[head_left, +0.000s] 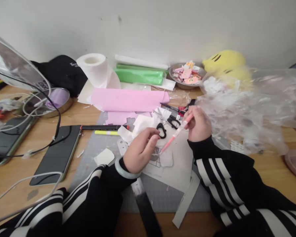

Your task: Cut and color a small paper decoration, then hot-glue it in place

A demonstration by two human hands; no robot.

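My right hand [198,124] grips a slim pink pen [179,131] with a pale band on its barrel. The pen slants down to the left, its lower end above a small white piece [166,158] on a printed paper sheet [181,164]. My left hand [141,150] is open, with thumb and fingers apart and nothing visible between them. Its fingertips are close to the black-handled scissors [161,130]; I cannot tell whether they touch. Crumpled white paper [143,123] lies just beyond this hand.
A grey cutting mat [88,164] carries paper scraps, a yellow pen [106,133] and strips. Behind are pink sheets [128,99], a paper roll [93,70] and a metal bowl [174,79] of cutouts. Plastic bags [246,108] crowd the right; phones [59,153] and cables the left.
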